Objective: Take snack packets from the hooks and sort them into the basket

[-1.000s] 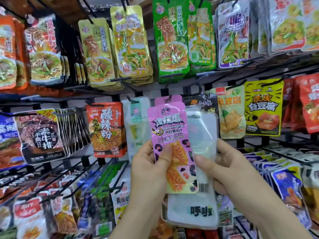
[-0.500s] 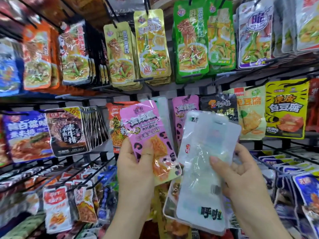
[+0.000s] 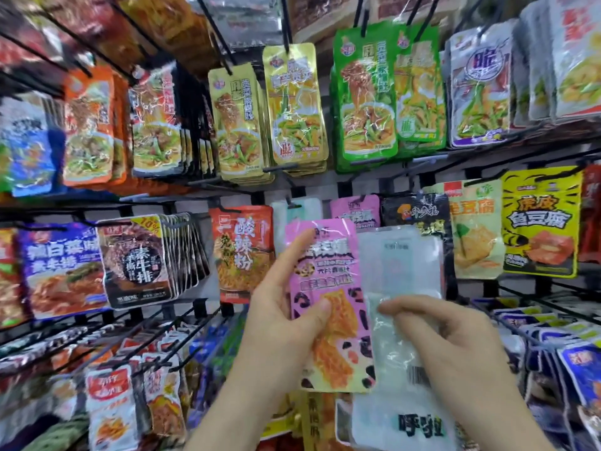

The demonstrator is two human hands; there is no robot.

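Shelves of snack packets fill the whole wall, hung close together on black hooks (image 3: pixel 213 37) in rows. Bare room is tight: packets sit edge to edge, and in the lower left of the frame thin hook rods (image 3: pixel 182 336) poke out into the open. The only open space is in front of the middle row, where the two hands are.

The left hand (image 3: pixel 286 323) is in the lower middle. It holds a pink packet (image 3: pixel 328 281) upright, with the thumb pressed on the front and one finger pointing up along the left edge. The right hand (image 3: pixel 455 346) is just beside it, lower right of middle. Its fingers are curled and pinch a white see-through packet (image 3: pixel 400 265). The two packets touch side by side, and the pink one's lower right corner lies over the white one.

Another white packet with black letters (image 3: pixel 406 424) shows at the bottom edge under the hands; I cannot tell if a hand holds it.

Right behind the pink packet's top, one more pink packet (image 3: pixel 354 209) hangs on its hook. A red packet (image 3: pixel 240 249) hangs to the left, a yellow packet (image 3: pixel 540 222) far to the right, and green packets (image 3: pixel 364 92) in the row above.
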